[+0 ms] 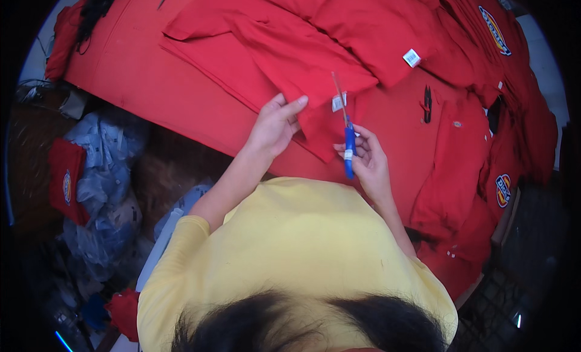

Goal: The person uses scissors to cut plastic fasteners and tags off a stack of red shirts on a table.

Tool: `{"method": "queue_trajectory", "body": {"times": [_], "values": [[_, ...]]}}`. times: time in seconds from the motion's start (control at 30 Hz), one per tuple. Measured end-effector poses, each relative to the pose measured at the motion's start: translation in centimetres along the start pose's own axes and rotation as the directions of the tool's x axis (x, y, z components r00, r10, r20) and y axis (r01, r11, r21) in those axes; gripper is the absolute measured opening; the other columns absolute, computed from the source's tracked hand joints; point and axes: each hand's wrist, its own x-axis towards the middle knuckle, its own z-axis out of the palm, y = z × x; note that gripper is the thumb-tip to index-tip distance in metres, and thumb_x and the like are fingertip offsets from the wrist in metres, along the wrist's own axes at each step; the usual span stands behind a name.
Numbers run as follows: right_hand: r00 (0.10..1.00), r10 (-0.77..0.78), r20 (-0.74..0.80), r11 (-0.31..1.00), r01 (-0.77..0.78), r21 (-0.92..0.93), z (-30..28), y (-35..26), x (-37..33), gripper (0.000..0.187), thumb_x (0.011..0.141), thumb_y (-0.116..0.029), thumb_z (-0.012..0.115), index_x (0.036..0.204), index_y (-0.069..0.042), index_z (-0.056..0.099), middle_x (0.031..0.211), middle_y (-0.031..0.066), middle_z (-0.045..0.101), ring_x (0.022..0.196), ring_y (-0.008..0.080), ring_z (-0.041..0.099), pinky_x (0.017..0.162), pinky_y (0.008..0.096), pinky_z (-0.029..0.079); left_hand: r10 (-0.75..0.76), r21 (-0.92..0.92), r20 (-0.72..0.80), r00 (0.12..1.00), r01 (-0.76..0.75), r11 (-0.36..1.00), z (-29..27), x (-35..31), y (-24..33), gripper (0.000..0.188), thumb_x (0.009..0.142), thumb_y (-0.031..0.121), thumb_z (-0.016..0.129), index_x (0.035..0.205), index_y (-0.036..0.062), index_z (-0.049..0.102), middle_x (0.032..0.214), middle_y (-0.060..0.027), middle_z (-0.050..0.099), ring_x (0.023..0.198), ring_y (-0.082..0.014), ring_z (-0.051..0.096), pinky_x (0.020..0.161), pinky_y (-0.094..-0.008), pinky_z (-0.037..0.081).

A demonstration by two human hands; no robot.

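Observation:
A pair of scissors (349,147) with blue handles is in my right hand (370,164), its blades pointing away from me. My fingers are wrapped round the handles. The blades lie across a small white label (336,103) on a red garment (272,52); whether they touch it I cannot tell. To the left, my left hand (275,129) is at the near edge of this garment, with a fold of cloth between thumb and fingers. The garment spreads over the red-covered table (133,67), and its near corner hangs close to my yellow shirt.
Black thread snips (428,104) lie on the table to the right. More red garments (454,164) are heaped along the right side, one near a white barcode tag (411,58). Clear plastic bags (103,176) and a folded red garment (66,180) are below the table's left edge.

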Motion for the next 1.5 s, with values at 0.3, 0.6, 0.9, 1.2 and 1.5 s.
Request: {"method": "queue_trajectory", "body": {"times": [0.3, 0.6, 0.9, 1.2, 1.5], "values": [[0.985, -0.157, 0.07, 0.791, 0.168, -0.588, -0.9, 0.8, -1.9, 0.054, 0.079, -0.012, 0.069, 0.127, -0.003, 0.047, 0.1, 0.0141, 0.059, 0.084, 0.0191, 0.063, 0.075, 0.0304, 0.051, 0.104, 0.043, 0.048, 0.993, -0.106, 0.993, 0.6, -1.1, 0.6, 0.022, 0.089, 0.004, 0.056, 0.111, 0.0021, 0.057, 0.105, -0.0062, 0.063, 0.099, -0.0143, 0.06, 0.086, -0.0304, 0.048], [0.943, -0.299, 0.147, 0.644, 0.313, -0.698, -0.4, 0.7, -2.5, 0.055, 0.081, -0.009, 0.066, 0.131, 0.0, 0.044, 0.081, 0.0097, 0.054, 0.064, 0.0161, 0.058, 0.061, 0.0281, 0.048, 0.164, 0.068, 0.031, 0.986, -0.166, 0.984, 2.1, -1.9, 1.4, 0.026, 0.086, -0.005, 0.053, 0.111, -0.0032, 0.056, 0.103, -0.0097, 0.062, 0.094, -0.0161, 0.061, 0.082, -0.0277, 0.051], [0.898, -0.388, 0.207, 0.529, 0.401, -0.748, -0.2, 0.1, -1.8, 0.054, 0.082, -0.008, 0.064, 0.132, 0.001, 0.043, 0.086, 0.0132, 0.057, 0.069, 0.0224, 0.06, 0.062, 0.0319, 0.048, 0.213, 0.14, 0.009, 0.977, -0.212, 0.967, 2.1, -2.0, 1.4, 0.024, 0.086, -0.004, 0.056, 0.109, -0.0027, 0.058, 0.096, -0.0074, 0.063, 0.086, -0.0125, 0.062, 0.074, -0.024, 0.052], [0.941, -0.307, 0.141, 0.624, 0.311, -0.717, 0.3, 0.0, -1.6, 0.057, 0.083, -0.009, 0.063, 0.134, 0.001, 0.04, 0.089, 0.0129, 0.058, 0.067, 0.0216, 0.059, 0.06, 0.0313, 0.047, 0.214, 0.129, 0.013, 0.977, -0.214, 0.968, 2.2, -2.1, 1.3, 0.024, 0.086, -0.003, 0.057, 0.11, -0.003, 0.057, 0.097, -0.0083, 0.063, 0.086, -0.0129, 0.062, 0.074, -0.0243, 0.052], [0.991, -0.074, 0.114, 0.933, 0.109, -0.344, -0.2, 0.4, -1.4, 0.051, 0.088, -0.008, 0.055, 0.136, 0.0, 0.039, 0.091, 0.0092, 0.059, 0.069, 0.0168, 0.06, 0.061, 0.0279, 0.049, 0.205, 0.164, 0.016, 0.979, -0.205, 0.965, 2.5, -2.1, 1.3, 0.027, 0.085, -0.002, 0.058, 0.112, -0.0032, 0.057, 0.098, -0.0079, 0.063, 0.089, -0.0129, 0.062, 0.076, -0.0243, 0.052]]}}
